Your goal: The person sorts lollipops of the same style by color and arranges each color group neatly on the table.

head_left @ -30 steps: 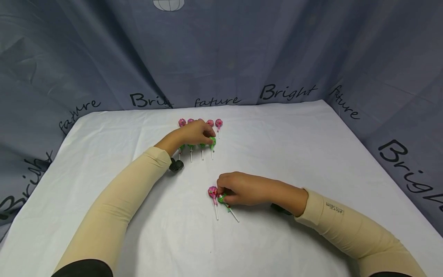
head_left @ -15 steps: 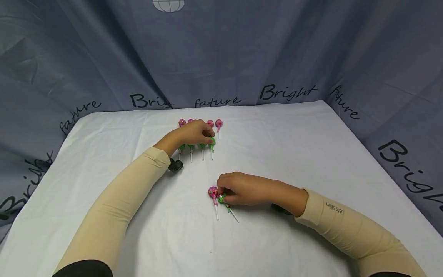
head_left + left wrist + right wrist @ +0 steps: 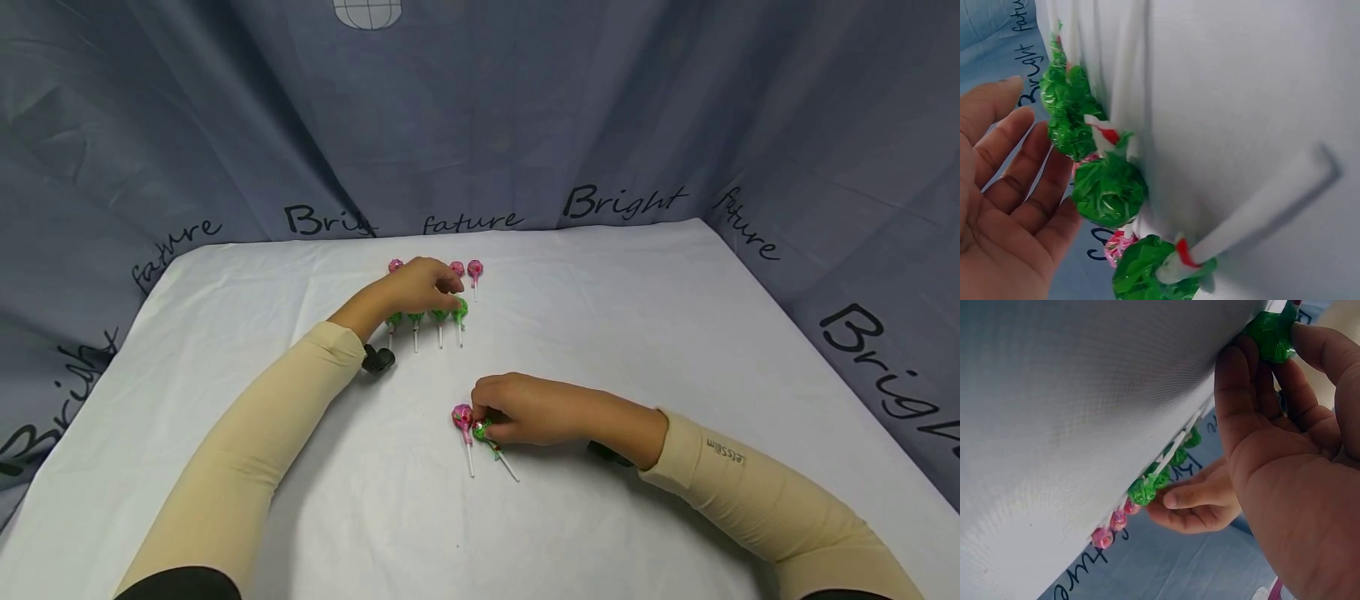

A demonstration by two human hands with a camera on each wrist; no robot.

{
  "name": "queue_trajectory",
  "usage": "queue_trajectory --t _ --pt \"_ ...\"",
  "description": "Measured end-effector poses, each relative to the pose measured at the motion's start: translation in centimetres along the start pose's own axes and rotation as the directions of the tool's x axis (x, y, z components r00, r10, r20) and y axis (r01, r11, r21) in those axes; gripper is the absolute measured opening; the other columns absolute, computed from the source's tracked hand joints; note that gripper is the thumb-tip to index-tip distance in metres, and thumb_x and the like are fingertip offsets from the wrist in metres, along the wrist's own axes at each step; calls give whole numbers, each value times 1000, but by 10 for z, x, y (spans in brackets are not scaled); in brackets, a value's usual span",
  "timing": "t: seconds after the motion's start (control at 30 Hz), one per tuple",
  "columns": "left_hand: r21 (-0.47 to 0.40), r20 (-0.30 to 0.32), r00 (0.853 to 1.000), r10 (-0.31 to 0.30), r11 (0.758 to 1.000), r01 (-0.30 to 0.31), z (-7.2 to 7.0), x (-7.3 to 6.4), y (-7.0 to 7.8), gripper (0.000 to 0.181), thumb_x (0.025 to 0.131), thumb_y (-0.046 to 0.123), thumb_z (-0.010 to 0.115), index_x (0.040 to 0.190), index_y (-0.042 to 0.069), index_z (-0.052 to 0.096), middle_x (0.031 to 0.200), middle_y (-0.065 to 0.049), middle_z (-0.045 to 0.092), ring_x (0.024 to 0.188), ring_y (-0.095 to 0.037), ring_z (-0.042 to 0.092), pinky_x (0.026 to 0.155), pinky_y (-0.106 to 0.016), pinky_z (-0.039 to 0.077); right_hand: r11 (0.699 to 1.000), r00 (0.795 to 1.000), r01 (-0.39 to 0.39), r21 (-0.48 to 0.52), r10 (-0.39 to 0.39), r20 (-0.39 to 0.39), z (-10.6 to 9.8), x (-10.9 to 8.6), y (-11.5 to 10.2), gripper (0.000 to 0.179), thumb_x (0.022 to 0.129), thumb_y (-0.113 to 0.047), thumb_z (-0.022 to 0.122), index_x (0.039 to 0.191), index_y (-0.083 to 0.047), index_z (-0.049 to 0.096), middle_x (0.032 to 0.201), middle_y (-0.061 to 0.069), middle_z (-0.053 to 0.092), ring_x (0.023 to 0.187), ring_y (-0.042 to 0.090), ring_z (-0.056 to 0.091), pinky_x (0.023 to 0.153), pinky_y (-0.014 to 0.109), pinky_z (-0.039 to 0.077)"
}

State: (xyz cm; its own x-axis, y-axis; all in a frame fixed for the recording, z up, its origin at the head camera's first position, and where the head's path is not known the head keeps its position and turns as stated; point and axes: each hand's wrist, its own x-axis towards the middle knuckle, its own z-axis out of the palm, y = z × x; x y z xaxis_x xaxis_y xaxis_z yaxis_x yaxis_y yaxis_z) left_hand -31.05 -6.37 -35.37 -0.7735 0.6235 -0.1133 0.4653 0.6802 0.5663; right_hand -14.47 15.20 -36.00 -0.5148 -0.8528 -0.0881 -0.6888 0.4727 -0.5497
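Observation:
My right hand (image 3: 528,408) pinches the head of a green-wrapped lollipop (image 3: 481,431) between thumb and fingers; its white stick slants toward the near right. Just left of it lies a pink lollipop (image 3: 462,416) on the cloth. Farther back, my left hand (image 3: 420,286) hovers over a row of several green lollipops, its thumb beside the head of the rightmost green one (image 3: 461,311). The left wrist view shows the left fingers (image 3: 1035,206) loosely bent alongside the green heads (image 3: 1110,190), holding none. Behind is a row of pink lollipops (image 3: 476,268), partly hidden by that hand.
A white cloth (image 3: 600,333) covers the table. Grey-blue curtains (image 3: 480,125) with printed lettering stand along the back and sides. A black wrist device (image 3: 378,359) sits under the left wrist, close over the cloth.
My left hand has shifted very slightly left, covering more of the pink row. The right hand and its green lollipop have stayed in place.

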Motion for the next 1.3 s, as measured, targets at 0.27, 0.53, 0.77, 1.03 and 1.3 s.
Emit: queue_trajectory --t 0.27,0.53,0.77,1.03,1.3 --pt "-25 -81 996 40 999 -42 1 -21 12 25 92 22 73 112 7 71 116 -6 66 114 -23 57 101 -42 44 1000 1000 -17 -2 17 12 0 1 0 6 93 -8 65 92 -13 61 92 -6 58 83 8 52 76 22 46" --pt "-27 -150 974 167 985 -173 11 -58 31 23 89 19 75 108 5 73 106 -5 70 101 -25 63 88 -39 49 1000 1000 -14 -7 14 13 0 3 0 6 93 -8 66 92 -12 62 91 -8 56 83 7 51 76 22 46" --pt "-127 -50 992 112 985 -117 28 -95 38 26 89 24 75 109 8 73 107 -2 69 101 -17 61 91 -38 49 1000 1000 -19 7 19 15 0 4 0 7 93 -9 66 93 -14 63 90 -11 55 84 7 53 77 22 47" --pt "-203 40 997 68 977 -58 47 -115 49 19 86 18 76 103 10 73 93 6 68 86 -12 62 75 -30 52 1000 1000 -15 9 15 3 -5 1 0 6 93 -8 66 93 -13 63 91 -10 56 84 7 53 78 23 48" --pt "-198 117 989 95 978 -71 62 -119 55 17 83 14 78 99 11 73 88 7 67 80 -10 61 70 -27 51 999 999 34 26 -34 -16 0 0 1 4 93 -6 65 94 -10 64 94 -6 59 86 6 53 79 22 47"
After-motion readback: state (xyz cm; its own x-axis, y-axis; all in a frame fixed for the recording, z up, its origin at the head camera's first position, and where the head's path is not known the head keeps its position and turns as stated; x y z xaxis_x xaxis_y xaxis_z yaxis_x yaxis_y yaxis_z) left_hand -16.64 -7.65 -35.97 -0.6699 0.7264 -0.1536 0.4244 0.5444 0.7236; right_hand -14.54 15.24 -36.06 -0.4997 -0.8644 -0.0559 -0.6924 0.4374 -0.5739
